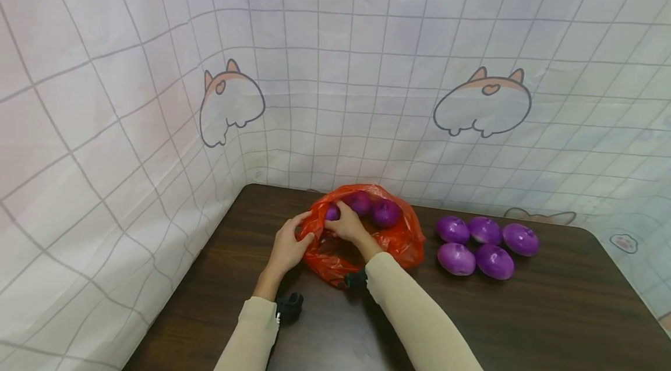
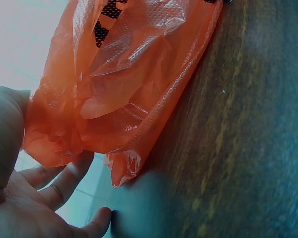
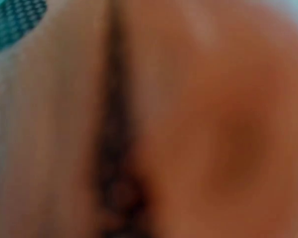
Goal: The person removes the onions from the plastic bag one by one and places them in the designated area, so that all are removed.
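Left grip (image 1: 287, 243): pinching the left rim of a red plastic bag (image 1: 411, 246), sitting near the bench's (image 1: 566, 307) back edge | Right grip (image 1: 350, 225): clasping a purple onion (image 1: 332, 212) inside | Loose onions (image 1: 493, 261): five, lying toward the back right corner | Care: spreading the mouth wide likely spares thin plastic | Black print (image 2: 111, 10): showing partly, unreadable

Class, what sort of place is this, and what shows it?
Probably a makeshift indoor filming corner: a creased, grid-patterned sheet hangs behind a dark wood-look table, and a black device sits at each wrist.
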`<action>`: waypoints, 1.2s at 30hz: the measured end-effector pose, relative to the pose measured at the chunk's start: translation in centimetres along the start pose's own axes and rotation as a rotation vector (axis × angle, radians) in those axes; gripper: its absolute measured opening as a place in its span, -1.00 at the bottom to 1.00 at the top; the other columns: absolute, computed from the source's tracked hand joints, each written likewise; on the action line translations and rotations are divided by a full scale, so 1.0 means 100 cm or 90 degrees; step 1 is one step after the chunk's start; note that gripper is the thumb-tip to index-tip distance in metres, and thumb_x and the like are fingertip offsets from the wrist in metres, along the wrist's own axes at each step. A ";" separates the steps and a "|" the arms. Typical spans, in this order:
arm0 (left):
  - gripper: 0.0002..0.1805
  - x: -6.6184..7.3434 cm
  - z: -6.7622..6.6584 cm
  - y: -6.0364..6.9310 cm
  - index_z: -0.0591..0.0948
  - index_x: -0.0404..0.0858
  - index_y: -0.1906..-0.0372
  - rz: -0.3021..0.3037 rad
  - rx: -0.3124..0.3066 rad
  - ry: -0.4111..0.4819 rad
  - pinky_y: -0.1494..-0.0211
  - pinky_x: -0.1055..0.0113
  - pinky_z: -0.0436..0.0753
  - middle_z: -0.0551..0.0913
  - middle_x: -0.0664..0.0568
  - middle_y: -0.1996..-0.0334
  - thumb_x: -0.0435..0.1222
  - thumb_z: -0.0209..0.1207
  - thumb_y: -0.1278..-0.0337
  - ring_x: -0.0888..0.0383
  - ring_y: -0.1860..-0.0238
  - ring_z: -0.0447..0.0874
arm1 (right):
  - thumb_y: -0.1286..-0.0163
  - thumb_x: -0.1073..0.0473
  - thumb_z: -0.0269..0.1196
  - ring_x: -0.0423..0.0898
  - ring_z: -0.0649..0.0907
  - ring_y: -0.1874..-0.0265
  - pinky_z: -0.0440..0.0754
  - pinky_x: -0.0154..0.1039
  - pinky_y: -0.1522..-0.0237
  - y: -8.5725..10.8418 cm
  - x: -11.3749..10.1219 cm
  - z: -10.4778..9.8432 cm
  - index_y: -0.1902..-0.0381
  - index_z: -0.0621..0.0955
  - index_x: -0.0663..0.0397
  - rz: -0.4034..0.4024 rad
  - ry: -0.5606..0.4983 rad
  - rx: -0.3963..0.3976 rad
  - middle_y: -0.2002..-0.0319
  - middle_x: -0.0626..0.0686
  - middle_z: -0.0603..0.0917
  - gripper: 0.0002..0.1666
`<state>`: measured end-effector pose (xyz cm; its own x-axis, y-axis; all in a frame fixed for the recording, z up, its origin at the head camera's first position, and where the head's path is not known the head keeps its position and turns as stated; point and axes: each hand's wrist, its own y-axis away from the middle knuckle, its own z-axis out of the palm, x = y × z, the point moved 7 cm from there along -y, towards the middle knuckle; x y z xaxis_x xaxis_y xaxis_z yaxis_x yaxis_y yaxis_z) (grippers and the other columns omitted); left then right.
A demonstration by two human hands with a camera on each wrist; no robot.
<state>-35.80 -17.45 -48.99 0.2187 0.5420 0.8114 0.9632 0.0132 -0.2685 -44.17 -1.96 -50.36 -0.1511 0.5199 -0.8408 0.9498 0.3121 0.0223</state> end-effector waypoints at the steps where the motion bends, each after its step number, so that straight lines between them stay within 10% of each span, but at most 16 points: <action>1: -0.43 0.000 0.000 0.000 0.52 -0.09 -0.40 0.000 0.001 0.001 -0.05 -0.03 0.65 0.62 -0.19 -0.12 -0.33 0.30 -0.30 -0.08 0.01 0.63 | -0.39 0.09 0.38 -0.05 0.73 0.44 0.75 -0.20 0.31 0.001 0.000 0.000 -0.58 0.24 0.06 -0.002 0.001 0.002 -0.33 0.29 0.53 -0.09; 9: -0.43 -0.002 0.001 -0.001 0.52 -0.07 -0.39 -0.004 0.001 -0.001 -0.07 -0.04 0.66 0.63 -0.19 -0.11 -0.34 0.31 -0.29 -0.08 0.00 0.63 | -0.33 0.10 0.43 0.08 0.73 0.19 0.74 -0.16 0.23 0.011 -0.001 -0.008 -0.53 0.34 -0.04 -0.033 0.020 -0.001 -0.34 0.26 0.53 -0.13; 22: -0.41 -0.001 0.001 -0.001 0.52 -0.09 -0.40 -0.010 0.003 -0.003 -0.24 -0.13 0.58 0.63 -0.21 -0.15 -0.34 0.32 -0.27 -0.15 -0.17 0.60 | -0.29 0.07 0.47 -0.04 0.70 0.48 0.74 -0.16 0.31 0.050 0.005 -0.041 -0.48 0.39 -0.21 -0.046 0.028 0.004 -0.35 0.19 0.51 -0.16; 36: -0.41 -0.003 0.002 -0.001 0.51 -0.06 -0.41 -0.026 0.000 -0.006 -0.20 -0.14 0.61 0.62 -0.18 -0.17 -0.32 0.31 -0.30 -0.13 -0.15 0.60 | -0.29 -0.06 0.47 0.09 0.63 -0.02 0.70 -0.11 0.02 0.121 -0.001 -0.096 -0.50 0.36 -0.34 -0.138 -0.004 0.049 -0.43 0.02 0.42 -0.13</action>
<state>-35.95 -17.49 -49.35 0.1778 0.5493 0.8165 0.9712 0.0360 -0.2357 -35.26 9.35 -44.80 -0.3520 0.4421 -0.8250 0.9135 0.3543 -0.1999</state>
